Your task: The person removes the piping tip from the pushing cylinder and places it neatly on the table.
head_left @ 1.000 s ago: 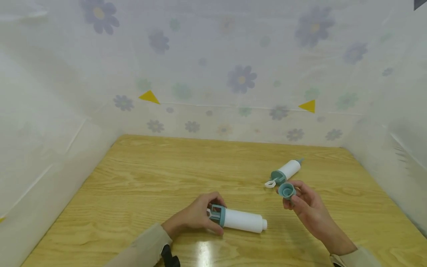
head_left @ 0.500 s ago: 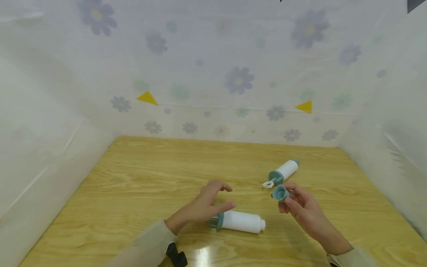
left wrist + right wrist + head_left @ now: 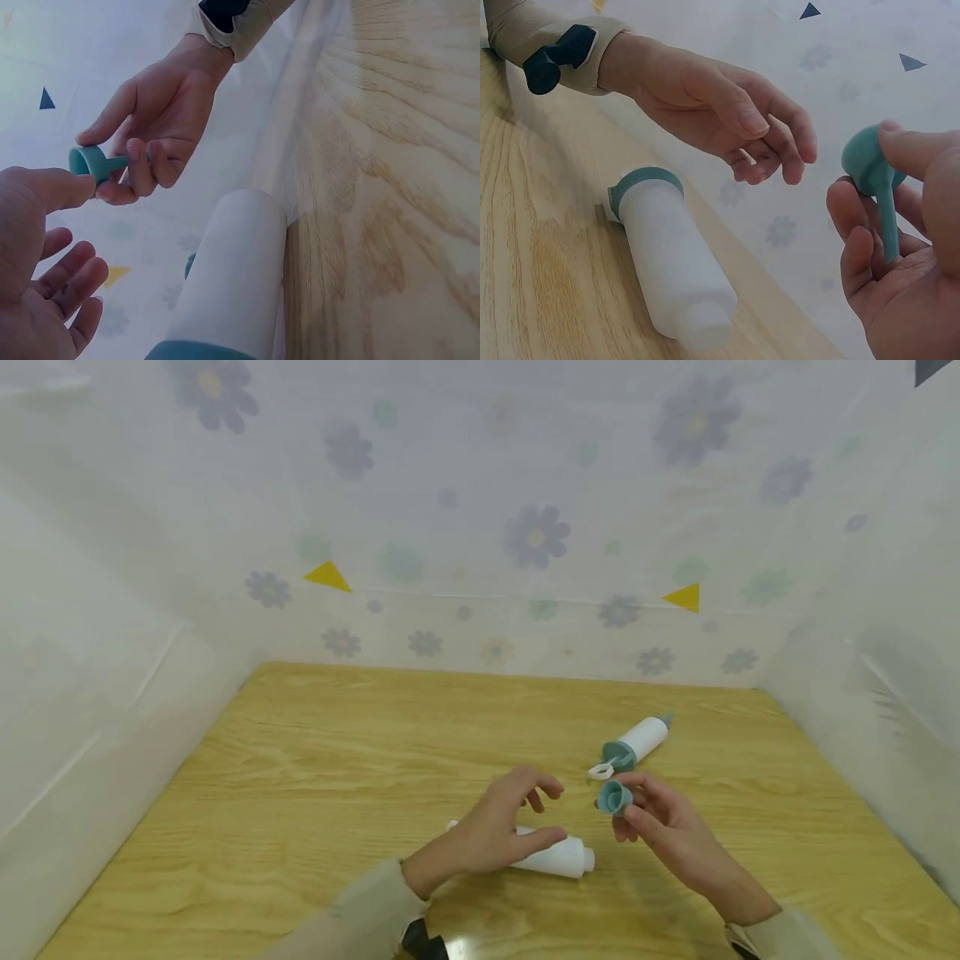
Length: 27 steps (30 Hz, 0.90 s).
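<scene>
Between thumb and fingers, my right hand (image 3: pixel 678 843) pinches a teal nozzle (image 3: pixel 614 797). Its wide hollow cup faces my left hand; in the right wrist view the nozzle's narrow stem (image 3: pixel 887 221) runs back toward the palm. With fingers loosely bent and nothing in them, my left hand (image 3: pixel 498 827) hovers over a white-barrelled decorating syringe (image 3: pixel 562 858) lying on the table. That hand hides the syringe's handle end in the head view. A teal collar (image 3: pixel 649 178) and the bare white neck (image 3: pixel 705 328) show in the right wrist view.
A second syringe (image 3: pixel 645 739), with a teal nozzle and white ring handle, lies beyond my right hand. The wood-grain table (image 3: pixel 360 735) is enclosed by pale flower-printed sheeting (image 3: pixel 450 527) at the back and sides.
My left hand has let go of the syringe's collar end, lifted and moved right toward the nozzle. My right hand has shifted slightly left with the nozzle. The syringe stays lying on the table.
</scene>
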Tool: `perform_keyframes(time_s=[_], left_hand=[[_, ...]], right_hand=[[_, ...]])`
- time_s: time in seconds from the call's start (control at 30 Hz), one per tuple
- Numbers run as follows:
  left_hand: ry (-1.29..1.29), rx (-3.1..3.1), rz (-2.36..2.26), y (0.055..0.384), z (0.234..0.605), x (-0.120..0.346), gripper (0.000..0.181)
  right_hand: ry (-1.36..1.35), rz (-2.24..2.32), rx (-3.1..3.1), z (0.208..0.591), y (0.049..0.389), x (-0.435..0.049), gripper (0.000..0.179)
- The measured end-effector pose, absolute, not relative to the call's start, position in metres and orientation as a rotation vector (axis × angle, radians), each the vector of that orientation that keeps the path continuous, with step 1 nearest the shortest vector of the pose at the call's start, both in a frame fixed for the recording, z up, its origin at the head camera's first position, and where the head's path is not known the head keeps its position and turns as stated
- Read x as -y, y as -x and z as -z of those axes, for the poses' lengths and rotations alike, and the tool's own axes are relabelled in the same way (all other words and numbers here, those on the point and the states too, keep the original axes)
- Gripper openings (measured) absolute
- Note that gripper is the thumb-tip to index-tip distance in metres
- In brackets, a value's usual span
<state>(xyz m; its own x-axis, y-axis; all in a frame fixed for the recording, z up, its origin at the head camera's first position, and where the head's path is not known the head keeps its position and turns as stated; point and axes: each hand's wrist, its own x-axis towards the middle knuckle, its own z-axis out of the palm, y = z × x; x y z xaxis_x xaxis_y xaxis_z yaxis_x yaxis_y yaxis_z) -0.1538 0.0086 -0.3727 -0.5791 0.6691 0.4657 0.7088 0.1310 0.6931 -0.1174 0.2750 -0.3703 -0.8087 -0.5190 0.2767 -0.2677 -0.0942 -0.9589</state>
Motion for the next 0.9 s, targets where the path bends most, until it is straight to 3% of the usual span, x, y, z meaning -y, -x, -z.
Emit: perform_keyframes(time_s=[0.3,0.9], left_hand=[[1.405,2.289,1.531,0.157,0.369,-0.026,0.049],[1.476,2.096,1.483,0.158,0.372,-0.050,0.044]], right_hand=[[0.935,1.930,-2.080,0.369,0.120,-0.269,0.029],[0.948,1.937,-2.000,0.365,0.117,-0.266,0.032]])
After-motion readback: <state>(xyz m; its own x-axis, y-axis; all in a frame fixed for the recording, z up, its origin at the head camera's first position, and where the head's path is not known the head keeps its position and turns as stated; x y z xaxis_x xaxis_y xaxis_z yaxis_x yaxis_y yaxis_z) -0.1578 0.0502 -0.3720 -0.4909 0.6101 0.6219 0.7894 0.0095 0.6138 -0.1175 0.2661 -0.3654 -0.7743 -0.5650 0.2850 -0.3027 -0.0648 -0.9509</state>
